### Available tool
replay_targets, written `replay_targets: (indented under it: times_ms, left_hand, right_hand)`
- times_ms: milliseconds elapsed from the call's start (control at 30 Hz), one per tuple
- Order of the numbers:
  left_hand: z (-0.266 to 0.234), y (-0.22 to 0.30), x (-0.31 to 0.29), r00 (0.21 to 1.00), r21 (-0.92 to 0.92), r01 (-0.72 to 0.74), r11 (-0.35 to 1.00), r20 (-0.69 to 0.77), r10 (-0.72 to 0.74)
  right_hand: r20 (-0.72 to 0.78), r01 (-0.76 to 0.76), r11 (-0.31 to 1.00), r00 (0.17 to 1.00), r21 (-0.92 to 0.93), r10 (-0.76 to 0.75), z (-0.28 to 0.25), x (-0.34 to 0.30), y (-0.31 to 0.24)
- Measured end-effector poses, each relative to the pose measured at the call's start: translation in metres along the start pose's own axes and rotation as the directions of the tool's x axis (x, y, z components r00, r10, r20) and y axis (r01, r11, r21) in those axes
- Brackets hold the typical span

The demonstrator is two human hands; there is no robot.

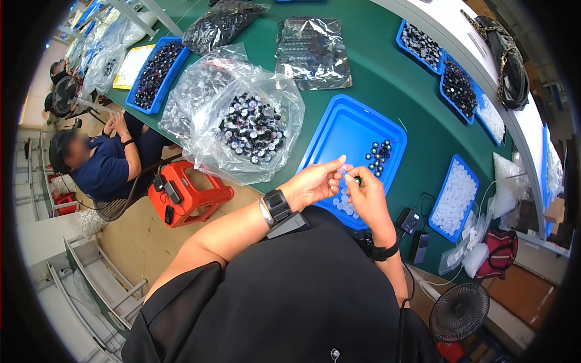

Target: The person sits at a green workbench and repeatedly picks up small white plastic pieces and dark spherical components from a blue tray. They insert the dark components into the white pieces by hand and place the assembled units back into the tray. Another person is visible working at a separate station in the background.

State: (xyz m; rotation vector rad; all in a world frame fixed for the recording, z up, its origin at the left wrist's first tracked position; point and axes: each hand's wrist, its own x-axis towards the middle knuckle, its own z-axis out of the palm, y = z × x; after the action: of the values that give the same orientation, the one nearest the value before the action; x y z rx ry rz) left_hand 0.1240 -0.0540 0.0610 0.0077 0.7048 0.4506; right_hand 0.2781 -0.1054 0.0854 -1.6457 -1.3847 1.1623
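Note:
Above the near part of a blue tray (330, 112), my two hands meet with fingertips close together. My left hand (316, 183) pinches a small translucent white piece (344, 169). My right hand (370, 199) is closed at the fingertips, with a small dark shiny round piece (357, 180) showing at them. Inside the tray, several dark iridescent round pieces (378, 158) lie on the right. Small translucent pieces (345, 204) lie at the near side, partly hidden by my hands. Left of the tray, an open clear plastic bag (203, 142) holds many dark-and-clear round pieces (253, 127).
Blue trays of dark pieces (162, 74) and translucent white pieces (452, 193) flank the green table (387, 78). A flat clear bag (313, 53) lies farther back. A seated person (109, 157) is at left beside a red stool (181, 187). A small fan (459, 311) stands lower right.

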Motion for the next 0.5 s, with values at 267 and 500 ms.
replay_targets:
  times_ms: [267,500]
  left_hand:
    - [0.002,-0.001,0.001,1.000,-0.031,0.028,0.999,0.012,-0.028]
    - [0.002,-0.006,0.003,0.999,0.030,-0.031,0.999,0.028,0.030]
  right_hand:
    - [-0.154,0.067,0.994,0.985,-0.085,-0.080,0.005,0.003,0.001]
    - [-0.194,0.033,0.988,0.979,-0.151,-0.063,0.008,0.003,-0.010]
